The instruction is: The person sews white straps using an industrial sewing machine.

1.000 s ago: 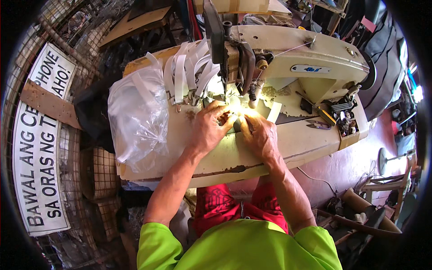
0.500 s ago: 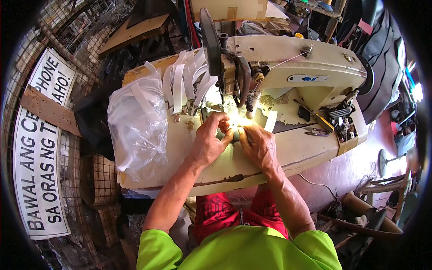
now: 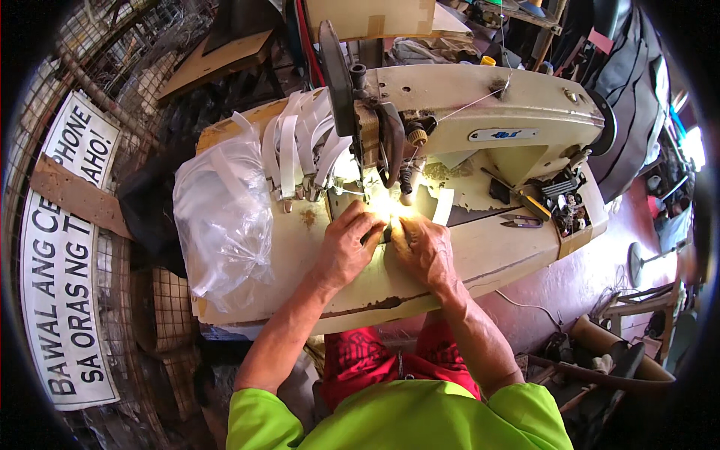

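Both hands meet under the needle area of a cream sewing machine [image 3: 480, 101], where a lamp's glare washes out the fingertips. My left hand [image 3: 347, 246] is closed, thumb and fingers pinched together at the left of the glare. Close beside it, my right hand [image 3: 426, 251] is also pinched, its fingertips in the brightest spot. What they hold is lost in the light. A short white strip [image 3: 444, 208] lies just beyond my right hand. Several white straps [image 3: 289, 154] with metal clips are heaped left of the machine head.
A clear plastic bag [image 3: 225, 225] of white material rests on the table's left. Thread snips [image 3: 523, 221], a yellow-handled tool [image 3: 535, 207] and a box of small parts [image 3: 576, 217] sit at the right. Thread [image 3: 469, 105] runs down to the machine head.
My left hand has rolled, its fingers lower and more closed over the thumb. My right hand stays near the same spot under the machine head. The whole view has shifted slightly.
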`<state>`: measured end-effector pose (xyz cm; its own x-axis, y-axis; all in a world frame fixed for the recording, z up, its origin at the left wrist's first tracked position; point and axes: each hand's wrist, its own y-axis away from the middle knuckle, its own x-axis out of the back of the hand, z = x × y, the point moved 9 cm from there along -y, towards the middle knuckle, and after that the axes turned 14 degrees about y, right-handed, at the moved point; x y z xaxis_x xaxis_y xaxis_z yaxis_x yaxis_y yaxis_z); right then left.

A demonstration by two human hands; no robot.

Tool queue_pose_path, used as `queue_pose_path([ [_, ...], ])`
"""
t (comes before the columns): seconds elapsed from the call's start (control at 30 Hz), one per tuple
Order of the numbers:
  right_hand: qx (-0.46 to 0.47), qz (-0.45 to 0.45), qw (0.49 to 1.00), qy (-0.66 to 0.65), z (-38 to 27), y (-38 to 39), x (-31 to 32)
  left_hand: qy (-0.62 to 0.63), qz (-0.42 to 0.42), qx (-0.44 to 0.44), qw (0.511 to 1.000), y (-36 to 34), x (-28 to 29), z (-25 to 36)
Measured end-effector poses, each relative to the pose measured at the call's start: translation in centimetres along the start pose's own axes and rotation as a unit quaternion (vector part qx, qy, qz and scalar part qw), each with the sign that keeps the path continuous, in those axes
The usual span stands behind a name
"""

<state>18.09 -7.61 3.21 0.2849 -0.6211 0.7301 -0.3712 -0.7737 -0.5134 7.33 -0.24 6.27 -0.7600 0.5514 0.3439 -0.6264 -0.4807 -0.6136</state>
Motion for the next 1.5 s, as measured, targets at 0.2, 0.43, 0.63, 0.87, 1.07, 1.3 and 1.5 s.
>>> queue_pose_path([
  [0.2, 0.049, 0.052, 0.997, 0.021, -1.1, -0.1, 1.0, 0.036, -0.005, 0.039, 0.999, 0.1, -0.2, -0.8],
  [0.43, 0.087, 0.051, 0.993, 0.065, -1.8, 0.3, 0.3, -0.074, -0.024, 0.053, 0.996, 0.6, -0.7, -1.0],
  [0.63, 0.085, 0.007, 0.995, 0.057, -4.4, -0.1, 2.4, -0.190, -0.062, -0.106, 0.974, 0.5, -1.0, 0.3],
  [0.87, -0.142, -0.185, 0.969, -0.079, 1.8, -1.7, 1.8, 0.395, -0.099, 0.350, 0.843, 2.3, -2.7, -5.9],
  [1.07, -0.200, -0.162, 0.886, -0.386, 3.5, -0.1, -2.5, 0.381, -0.129, 0.369, 0.838, 2.2, -2.5, -5.7],
  [1.3, -0.184, -0.193, 0.902, -0.338, 3.0, -0.2, -2.2, 0.388, -0.148, 0.360, 0.835, 1.8, -2.5, -6.4],
  [1.5, -0.201, -0.171, 0.902, -0.342, 3.7, -0.1, -2.6, 0.486, -0.148, 0.370, 0.778, 2.3, -2.8, -7.6],
])
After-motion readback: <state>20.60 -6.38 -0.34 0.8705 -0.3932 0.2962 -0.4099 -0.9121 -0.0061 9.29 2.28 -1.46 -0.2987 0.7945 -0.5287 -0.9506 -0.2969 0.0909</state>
